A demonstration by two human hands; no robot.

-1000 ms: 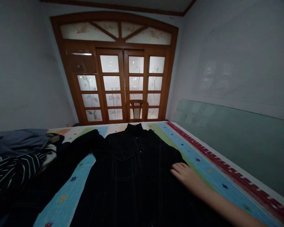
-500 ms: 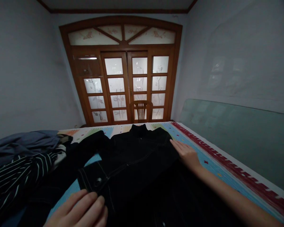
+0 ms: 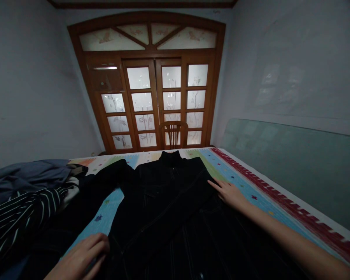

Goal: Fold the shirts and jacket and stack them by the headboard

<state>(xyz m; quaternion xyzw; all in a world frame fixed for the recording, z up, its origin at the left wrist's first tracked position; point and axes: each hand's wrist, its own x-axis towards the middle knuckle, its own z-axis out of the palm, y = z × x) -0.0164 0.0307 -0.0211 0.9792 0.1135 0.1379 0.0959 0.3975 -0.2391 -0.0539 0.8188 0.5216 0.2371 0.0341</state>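
A black jacket with pale stitching lies spread on a bed, its collar pointing away from me. One sleeve stretches out to the left; the other is folded diagonally across the front toward the lower left. My left hand is at the jacket's lower-left edge, fingers curled around dark fabric that seems to be the folded sleeve's cuff; the grip is partly hidden. My right hand rests on the shoulder side at the right, fingers stretched out and lying on the cloth.
Heaped at the left are a grey-blue garment and a black-and-white striped garment. A patterned bedsheet lies beneath. A pale green headboard runs along the right. Beyond the bed stand a wooden chair and glazed doors.
My left hand has moved left and slightly down, drawing the folded sleeve lower, so a chest pocket now shows. My right hand stays on the shoulder side, its fingers slightly lower.
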